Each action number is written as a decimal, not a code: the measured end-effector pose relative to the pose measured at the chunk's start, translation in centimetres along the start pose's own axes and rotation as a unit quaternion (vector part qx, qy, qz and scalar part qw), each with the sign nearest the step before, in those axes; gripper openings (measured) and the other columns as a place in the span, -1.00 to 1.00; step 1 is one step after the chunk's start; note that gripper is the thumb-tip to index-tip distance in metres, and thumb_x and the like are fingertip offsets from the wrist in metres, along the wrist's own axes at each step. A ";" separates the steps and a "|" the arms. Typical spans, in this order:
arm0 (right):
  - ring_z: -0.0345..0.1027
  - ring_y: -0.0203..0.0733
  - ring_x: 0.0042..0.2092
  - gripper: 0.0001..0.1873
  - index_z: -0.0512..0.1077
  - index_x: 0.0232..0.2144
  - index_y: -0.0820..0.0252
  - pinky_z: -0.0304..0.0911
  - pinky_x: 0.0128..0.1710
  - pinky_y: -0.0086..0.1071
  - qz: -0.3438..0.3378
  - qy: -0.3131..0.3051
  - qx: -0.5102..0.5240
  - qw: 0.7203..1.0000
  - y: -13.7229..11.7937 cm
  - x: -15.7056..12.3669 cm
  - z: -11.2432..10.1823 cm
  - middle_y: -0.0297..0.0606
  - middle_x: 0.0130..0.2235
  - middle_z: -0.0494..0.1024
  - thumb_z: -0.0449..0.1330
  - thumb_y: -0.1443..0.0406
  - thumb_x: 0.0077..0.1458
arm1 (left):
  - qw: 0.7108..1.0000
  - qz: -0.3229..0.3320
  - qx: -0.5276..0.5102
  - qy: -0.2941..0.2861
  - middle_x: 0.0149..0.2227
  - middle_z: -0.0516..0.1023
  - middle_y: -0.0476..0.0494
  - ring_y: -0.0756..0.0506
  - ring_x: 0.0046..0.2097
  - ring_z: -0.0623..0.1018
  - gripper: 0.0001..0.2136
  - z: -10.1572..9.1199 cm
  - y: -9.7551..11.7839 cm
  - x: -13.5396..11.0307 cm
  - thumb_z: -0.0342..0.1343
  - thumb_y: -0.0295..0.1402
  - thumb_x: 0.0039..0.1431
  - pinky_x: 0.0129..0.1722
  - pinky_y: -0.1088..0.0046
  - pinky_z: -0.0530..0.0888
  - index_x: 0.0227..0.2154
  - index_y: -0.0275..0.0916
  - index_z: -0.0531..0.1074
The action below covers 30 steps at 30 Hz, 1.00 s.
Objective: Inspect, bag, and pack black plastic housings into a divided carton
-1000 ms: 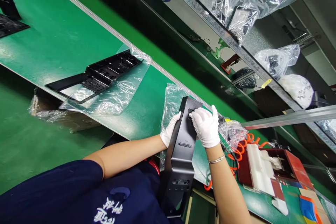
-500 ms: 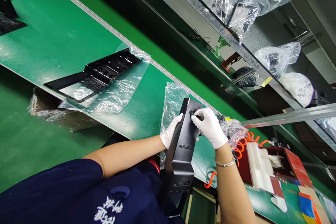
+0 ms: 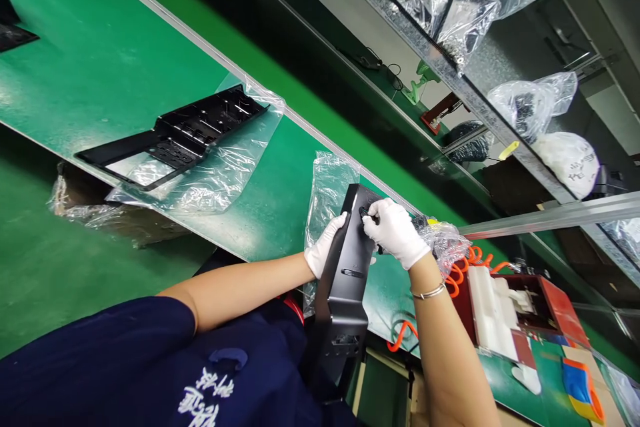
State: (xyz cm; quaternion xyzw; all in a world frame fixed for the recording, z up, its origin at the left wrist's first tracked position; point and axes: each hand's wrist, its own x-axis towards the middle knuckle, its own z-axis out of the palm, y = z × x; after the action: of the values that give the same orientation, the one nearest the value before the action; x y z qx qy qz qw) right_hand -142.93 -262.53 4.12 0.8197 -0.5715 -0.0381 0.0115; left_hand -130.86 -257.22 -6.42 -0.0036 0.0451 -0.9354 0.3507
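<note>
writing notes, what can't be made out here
All head view:
left hand: fingers mostly hidden behind the panel
whatever the right hand may pinch: covered by its fingers
far-left black part: cut off by the left edge
print above the slot: too small to read

A long green counter (image 3: 125, 60), edged with a metal strip (image 3: 193, 36), ran diagonally across the room above a green floor (image 3: 40, 273), with a grey metal shelf (image 3: 377, 1) at upper right and a pale wall (image 3: 345, 17) behind.
</note>
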 end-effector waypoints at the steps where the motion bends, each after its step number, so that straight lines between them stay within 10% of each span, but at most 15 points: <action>1: 0.26 -0.22 -0.30 -0.80 0.42 -0.36 0.27 0.08 -0.23 -0.37 -0.026 0.010 -0.024 0.999 0.1 0.1 0.3 -0.20 -0.32 0.46 0.17 0.21 0.05 | 1.000 -0.004 0.000 0.004 -0.26 0.65 -0.23 -0.27 -0.16 0.61 -0.44 0.0 0.1 0.0 -0.14 0.11 0.24 0.00 0.07 0.44 -0.10 -0.26 0.51; 14: 0.21 -0.26 -0.38 -0.69 0.38 -0.15 0.34 0.14 0.12 -0.20 -0.231 0.130 -0.232 0.936 1.4 -0.8 4.4 -0.24 -0.45 0.38 -0.14 0.46 0.26 | 1.000 0.021 -0.013 -0.005 -0.21 0.64 -0.21 -0.26 -0.08 0.58 -0.45 -1.6 0.3 0.3 -0.12 0.11 0.24 0.02 0.11 0.40 0.01 -0.21 0.47; 30: 0.28 -0.22 -0.29 -0.65 0.39 -0.05 0.31 0.07 -0.32 -0.37 -0.070 0.065 -0.185 0.978 0.9 -0.3 5.1 -0.06 -0.21 0.47 -0.15 0.37 0.32 | 0.999 -0.012 0.015 0.039 -0.22 0.61 -0.19 -0.29 -0.04 0.57 -0.34 -1.7 0.5 0.5 -0.28 0.17 0.26 0.02 0.11 0.43 -0.02 -0.25 0.50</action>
State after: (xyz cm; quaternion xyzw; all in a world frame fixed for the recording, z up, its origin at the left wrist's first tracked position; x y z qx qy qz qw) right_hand -144.21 -262.41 -0.85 0.8420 -0.4939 -0.0905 0.1973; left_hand -131.01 -257.79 -8.19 0.0370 0.0450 -0.9397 0.3370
